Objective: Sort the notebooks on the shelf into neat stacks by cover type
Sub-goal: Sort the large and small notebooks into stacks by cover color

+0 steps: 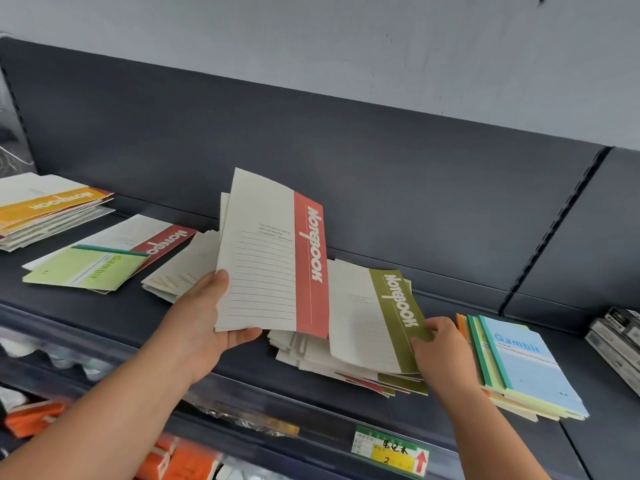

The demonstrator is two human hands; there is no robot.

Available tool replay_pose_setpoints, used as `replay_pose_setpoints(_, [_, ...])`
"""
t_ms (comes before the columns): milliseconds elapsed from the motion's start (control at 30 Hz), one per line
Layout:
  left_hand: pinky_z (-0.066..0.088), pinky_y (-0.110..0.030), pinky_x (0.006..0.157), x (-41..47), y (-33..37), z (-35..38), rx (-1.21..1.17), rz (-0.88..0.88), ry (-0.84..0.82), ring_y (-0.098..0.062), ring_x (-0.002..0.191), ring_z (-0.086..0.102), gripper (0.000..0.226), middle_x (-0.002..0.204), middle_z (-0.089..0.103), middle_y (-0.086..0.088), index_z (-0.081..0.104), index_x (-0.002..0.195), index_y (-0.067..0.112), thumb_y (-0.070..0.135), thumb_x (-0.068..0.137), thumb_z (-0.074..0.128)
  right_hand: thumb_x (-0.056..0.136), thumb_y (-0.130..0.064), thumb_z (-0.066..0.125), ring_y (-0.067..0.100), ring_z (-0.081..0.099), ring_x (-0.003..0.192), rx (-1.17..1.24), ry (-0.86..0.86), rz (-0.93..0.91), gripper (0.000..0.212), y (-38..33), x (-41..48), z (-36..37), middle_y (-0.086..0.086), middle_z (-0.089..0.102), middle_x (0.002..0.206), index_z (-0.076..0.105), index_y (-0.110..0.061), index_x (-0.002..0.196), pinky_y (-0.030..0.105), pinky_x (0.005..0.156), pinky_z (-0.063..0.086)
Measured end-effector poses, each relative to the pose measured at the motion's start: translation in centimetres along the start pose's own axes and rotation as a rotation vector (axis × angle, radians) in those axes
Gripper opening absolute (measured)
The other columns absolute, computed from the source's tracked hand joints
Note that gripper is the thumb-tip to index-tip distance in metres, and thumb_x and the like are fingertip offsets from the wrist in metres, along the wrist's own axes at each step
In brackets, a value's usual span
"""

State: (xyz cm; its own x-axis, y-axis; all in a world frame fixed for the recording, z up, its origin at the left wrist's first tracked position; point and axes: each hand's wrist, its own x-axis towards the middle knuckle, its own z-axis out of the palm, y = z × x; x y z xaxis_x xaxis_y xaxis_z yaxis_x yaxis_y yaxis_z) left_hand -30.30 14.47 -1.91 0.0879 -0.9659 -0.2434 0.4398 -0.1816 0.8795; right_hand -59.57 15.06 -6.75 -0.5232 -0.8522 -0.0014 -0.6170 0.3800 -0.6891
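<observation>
Head view: my left hand (211, 320) grips a few red notebooks (273, 258) lifted off the shelf (467, 258), while my right hand (438, 351) pinches the olive notebook (381, 320) atop the mixed pile between my hands. I judge I'm mid-sort; next, red joins red left of my left hand. Covers read "Notebook"; right of my right hand, "Gambit".

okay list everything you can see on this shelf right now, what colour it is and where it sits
red-band notebook: a few, cream and red, raised at centre
olive-band notebook: one, cream and olive, atop messy centre pile
yellow-band stack: one stack, far left
green Gambit notebook: one, light green, left, on a red-band one
Gambit stack: one, blue on top, right
shelf label: one, green and yellow, front edge
left hand: holds red-band notebooks
right hand: grips olive-band corner
</observation>
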Motion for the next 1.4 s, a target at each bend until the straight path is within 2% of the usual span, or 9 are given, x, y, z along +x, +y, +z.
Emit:
replay_pose_setpoints(133, [0.054, -0.03, 0.05, -0.1, 0.4, 0.2, -0.019, 0.011, -0.002, -0.025, 0.087, 0.065, 0.02, 0.097, 0.071, -0.005, 0.063, 0.103, 0.024, 0.032, 0.1, 0.045, 0.097, -0.017, 0.055, 0.014, 0.062, 0.079, -0.017, -0.019, 0.011, 0.035, -0.1, -0.1, 0.0, 0.0, 0.06, 0.106, 0.047, -0.019, 0.131, 0.022, 0.054, 0.048])
replay_pose_setpoints(267, [0.053, -0.031, 0.049, -0.2, 0.2, 1.0, 0.002, -0.006, -0.059, -0.027, 0.093, 0.066, 0.024, 0.102, 0.072, -0.006, 0.065, 0.109, 0.024, 0.034, 0.1, 0.045, 0.095, -0.031, 0.056, 0.024, 0.057, 0.107, -0.094, 0.112, -0.093, 0.036, -0.9, -0.6, 0.1, 0.001, 0.058, 0.122, 0.052, -0.022, 0.13, 0.042, 0.084, 0.055])
replay_pose_setpoints(367, [0.054, -0.032, 0.05, -0.3, -0.7, 2.1, 0.056, -0.038, -0.116, -0.028, 0.093, 0.066, 0.027, 0.103, 0.073, -0.007, 0.064, 0.114, 0.023, 0.035, 0.1, 0.043, 0.099, -0.039, 0.048, 0.016, 0.061, 0.1, 0.274, -0.046, -0.118, 0.03, -3.4, -2.0, -0.7, -0.002, 0.063, 0.119, 0.058, -0.022, 0.121, 0.033, 0.08, 0.053])
replay_pose_setpoints(433, [0.055, -0.033, 0.052, -0.4, -1.5, 3.1, 0.087, -0.052, -0.15, -0.029, 0.093, 0.067, 0.028, 0.102, 0.074, -0.007, 0.063, 0.116, 0.023, 0.035, 0.1, 0.043, 0.096, -0.043, 0.05, 0.017, 0.066, 0.096, 0.58, -0.287, -0.02, 0.025, -4.6, -2.8, -1.1, -0.003, 0.067, 0.108, 0.059, -0.023, 0.108, 0.038, 0.086, 0.055])
replay_pose_setpoints(500, [0.055, -0.035, 0.054, -0.6, -2.3, 3.9, 0.096, -0.075, -0.168, -0.03, 0.093, 0.067, 0.027, 0.097, 0.075, -0.006, 0.064, 0.114, 0.023, 0.036, 0.1, 0.044, 0.091, -0.038, 0.062, 0.02, 0.069, 0.094, 0.686, -0.349, 0.021, 0.024, -4.6, -2.9, -1.2, 0.0, 0.069, 0.105, 0.057, -0.02, 0.107, 0.04, 0.085, 0.058])
replay_pose_setpoints(767, [0.056, -0.04, 0.06, -0.1, -3.8, 4.9, 0.077, -0.189, -0.26, -0.034, 0.097, 0.068, 0.035, 0.103, 0.074, -0.01, 0.063, 0.119, 0.019, 0.041, 0.097, 0.047, 0.091, -0.028, 0.065, 0.019, 0.072, 0.09, 0.646, -0.273, 0.018, 0.021, -2.4, -2.3, -1.7, 0.001, 0.07, 0.106, 0.055, -0.019, 0.107, 0.038, 0.078, 0.061])
replay_pose_setpoints(1000, [0.057, -0.043, 0.062, 0.6, -4.3, 4.8, 0.107, -0.173, -0.303, -0.035, 0.104, 0.065, 0.027, 0.109, 0.072, -0.009, 0.061, 0.122, 0.025, 0.026, 0.098, 0.05, 0.097, -0.027, 0.055, 0.016, 0.066, 0.094, 0.53, -0.206, 0.015, 0.015, -2.1, -2.1, -1.2, -0.002, 0.063, 0.108, 0.047, -0.021, 0.109, 0.028, 0.07, 0.057])
replay_pose_setpoints(1167, [0.056, -0.038, 0.056, 0.4, -4.3, 4.2, 0.078, -0.193, -0.278, -0.034, 0.1, 0.067, 0.026, 0.106, 0.073, -0.01, 0.061, 0.121, 0.025, 0.024, 0.098, 0.049, 0.1, -0.029, 0.05, 0.018, 0.063, 0.097, 0.52, -0.235, 0.05, 0.021, -2.1, -1.9, -0.5, -0.005, 0.06, 0.113, 0.044, -0.025, 0.119, 0.04, 0.082, 0.055])
replay_pose_setpoints(1400, [0.057, -0.036, 0.056, 0.7, -2.7, 2.5, 0.069, -0.101, -0.178, -0.032, 0.097, 0.068, 0.024, 0.104, 0.073, -0.01, 0.063, 0.117, 0.025, 0.023, 0.1, 0.046, 0.099, -0.025, 0.053, 0.02, 0.067, 0.094, 0.463, -0.14, 0.049, 0.017, -1.2, -0.4, -0.9, 0.0, 0.065, 0.11, 0.048, -0.022, 0.115, 0.039, 0.079, 0.058])
